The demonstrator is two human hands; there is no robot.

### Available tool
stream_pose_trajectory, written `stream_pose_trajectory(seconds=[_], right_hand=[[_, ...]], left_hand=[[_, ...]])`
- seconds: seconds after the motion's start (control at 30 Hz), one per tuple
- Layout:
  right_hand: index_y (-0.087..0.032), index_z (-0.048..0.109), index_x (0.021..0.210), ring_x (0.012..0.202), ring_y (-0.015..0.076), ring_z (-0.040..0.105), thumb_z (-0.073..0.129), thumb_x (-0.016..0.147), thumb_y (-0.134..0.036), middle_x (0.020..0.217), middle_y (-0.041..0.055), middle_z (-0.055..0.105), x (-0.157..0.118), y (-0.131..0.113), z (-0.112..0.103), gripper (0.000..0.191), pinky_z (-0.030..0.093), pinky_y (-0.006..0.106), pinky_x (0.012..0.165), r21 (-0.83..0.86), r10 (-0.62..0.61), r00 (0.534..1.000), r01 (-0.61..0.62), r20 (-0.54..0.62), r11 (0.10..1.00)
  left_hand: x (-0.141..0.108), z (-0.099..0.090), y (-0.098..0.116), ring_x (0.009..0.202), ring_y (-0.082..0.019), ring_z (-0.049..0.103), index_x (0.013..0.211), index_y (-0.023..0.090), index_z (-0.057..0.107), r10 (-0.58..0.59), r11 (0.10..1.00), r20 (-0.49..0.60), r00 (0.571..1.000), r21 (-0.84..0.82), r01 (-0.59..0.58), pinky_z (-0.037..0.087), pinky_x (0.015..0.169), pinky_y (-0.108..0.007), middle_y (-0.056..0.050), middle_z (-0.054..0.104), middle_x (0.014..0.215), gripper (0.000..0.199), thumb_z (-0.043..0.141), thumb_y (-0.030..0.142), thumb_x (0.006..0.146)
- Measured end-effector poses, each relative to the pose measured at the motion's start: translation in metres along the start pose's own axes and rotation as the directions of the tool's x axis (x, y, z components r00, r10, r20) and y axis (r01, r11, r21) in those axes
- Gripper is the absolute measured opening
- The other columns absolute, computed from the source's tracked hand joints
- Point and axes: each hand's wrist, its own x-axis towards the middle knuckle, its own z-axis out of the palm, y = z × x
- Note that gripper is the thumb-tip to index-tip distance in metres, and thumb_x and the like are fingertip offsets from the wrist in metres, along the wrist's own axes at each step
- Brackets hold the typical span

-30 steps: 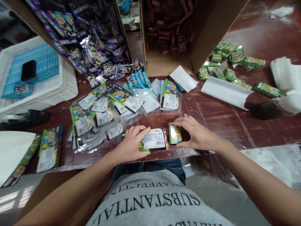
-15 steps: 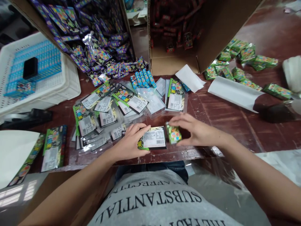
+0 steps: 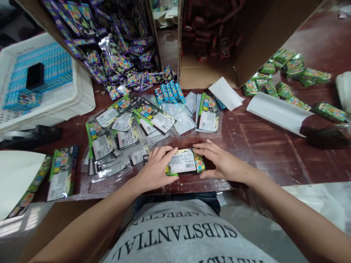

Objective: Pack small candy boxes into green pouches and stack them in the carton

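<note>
A printed card (image 3: 182, 162) with a white barcode label lies near the table's front edge. My left hand (image 3: 157, 166) is closed over its left end, covering that part. At the card's right end sits a small green candy box (image 3: 200, 163), its left side hidden against or beneath the card; I cannot tell which. My right hand (image 3: 222, 160) is curved around the box's right side, thumb below and fingers above. Just beyond my left hand spreads a pile of similar cards in clear plastic bags (image 3: 102, 146).
Behind are cartons of purple packets (image 3: 117, 60) and red packets (image 3: 203, 54). A white basket (image 3: 82, 98) of blue boxes stands left, near a black tape dispenser (image 3: 41, 136). Green packets (image 3: 294, 65) and curved white paper (image 3: 278, 111) lie right; small blue boxes (image 3: 170, 92) sit mid-table.
My right hand has brought the green box left, from just beside the card to its right end. My left hand stays on the card. The whole view has shifted slightly.
</note>
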Motion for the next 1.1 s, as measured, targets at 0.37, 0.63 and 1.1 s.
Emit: stream_pose_trajectory(seconds=[0.37, 0.63, 1.1], right_hand=[[-0.030, 0.051, 0.142, 0.118, 0.0244, 0.065, 0.061, 0.097, -0.039, 0.136, 0.0075, 0.064, 0.019, 0.002, 0.023, 0.047, 0.053, 0.050, 0.105, 0.513, 0.423, 0.858, -0.233, -0.291, 0.826], [-0.032, 0.059, 0.133, 0.110, 0.0225, 0.067, 0.059, 0.098, -0.036, 0.126, 0.0071, 0.066, 0.035, 0.001, 0.022, 0.035, 0.056, 0.047, 0.099, 0.454, 0.386, 0.893, -0.251, -0.232, 0.855], [-0.030, 0.071, 0.108, 0.109, 0.0239, 0.067, 0.068, 0.092, -0.036, 0.116, 0.0056, 0.071, 0.064, -0.012, 0.044, 0.018, 0.057, 0.047, 0.095, 0.639, 0.548, 0.766, -0.242, -0.335, 0.730]], left_hand=[[0.029, 0.021, 0.033, 0.133, -0.029, 0.051, 0.152, 0.028, 0.033, -0.258, 0.801, -0.229, 0.939, -0.594, 0.075, 0.044, 0.113, -0.052, -0.012, 0.047, 0.144, 0.061, 0.059, 0.033, 0.096], [0.034, 0.009, 0.002, 0.100, -0.019, 0.067, 0.139, 0.027, 0.043, -0.295, 0.497, -0.078, 0.952, -0.864, 0.083, 0.057, 0.086, -0.035, -0.008, 0.064, 0.124, 0.053, 0.066, 0.029, 0.091], [0.048, -0.006, -0.020, 0.116, -0.023, 0.063, 0.101, 0.021, 0.065, -0.382, 0.601, -0.157, 0.911, -0.791, 0.116, 0.051, 0.099, -0.039, -0.008, 0.068, 0.122, 0.020, 0.058, 0.038, 0.096]])
